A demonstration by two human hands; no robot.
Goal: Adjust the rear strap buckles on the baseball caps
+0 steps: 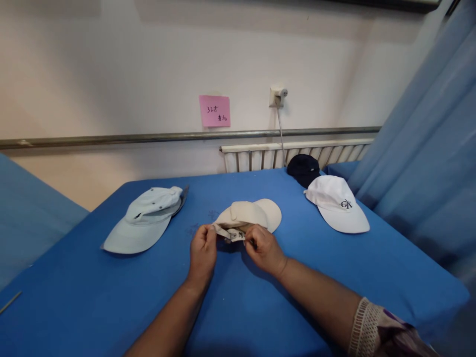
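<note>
A beige baseball cap [247, 214] is at the middle of the blue table, its brim pointing to the far right and its back strap [235, 235] turned towards me. My left hand [203, 245] pinches the left end of the strap between thumb and fingers. On the other side, my right hand [265, 248] is closed on the strap's right part, its fingers curled. A buckle seems to sit on the strap between the hands, but its details are too small to make out.
Pale blue caps [148, 218], seemingly stacked, lie at the left. A white cap [336, 203] and a black cap [303, 168] lie at the right. Behind the blue-covered table [238, 317] are a radiator [256, 158] and a metal rail [156, 137]. Blue curtains [427, 139] hang at the right.
</note>
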